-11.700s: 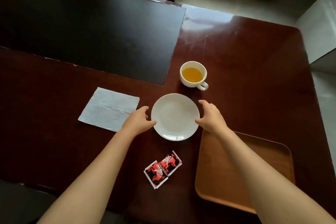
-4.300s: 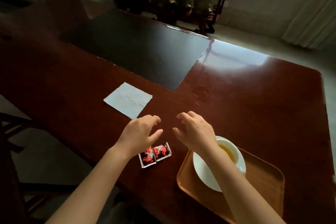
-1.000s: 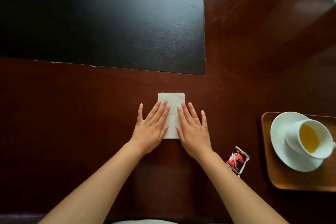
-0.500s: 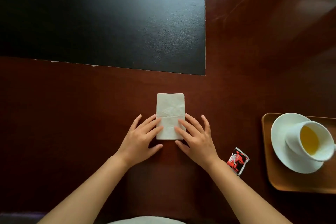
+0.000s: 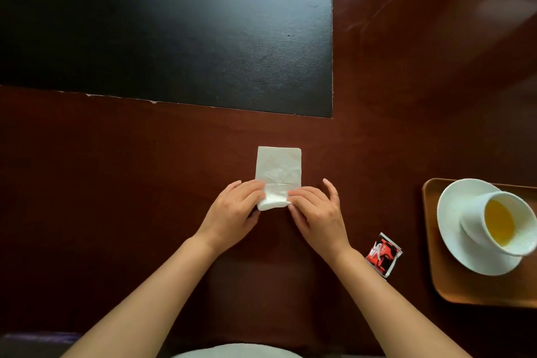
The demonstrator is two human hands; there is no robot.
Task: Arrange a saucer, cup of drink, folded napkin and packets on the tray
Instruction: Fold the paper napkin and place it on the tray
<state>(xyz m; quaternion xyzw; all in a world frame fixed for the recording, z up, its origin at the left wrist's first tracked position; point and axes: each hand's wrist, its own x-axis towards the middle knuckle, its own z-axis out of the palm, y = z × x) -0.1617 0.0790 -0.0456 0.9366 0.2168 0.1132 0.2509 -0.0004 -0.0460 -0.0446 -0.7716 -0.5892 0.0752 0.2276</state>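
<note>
A white napkin (image 5: 278,170), folded into a narrow rectangle, lies on the dark wooden table in front of me. My left hand (image 5: 232,212) and my right hand (image 5: 318,213) pinch its near corners, and that near edge curls up off the table. A red and black packet (image 5: 383,254) lies to the right of my right forearm, partly hidden by it. At the right edge stands a wooden tray (image 5: 441,282). On it sits a white saucer (image 5: 456,218) bearing a white cup of orange drink (image 5: 499,222).
A large black mat (image 5: 162,26) covers the far left of the table (image 5: 406,81). The table's near edge runs just below my forearms.
My hands slid back from lying flat on the napkin to its near end. They now pinch the near corners and lift that edge.
</note>
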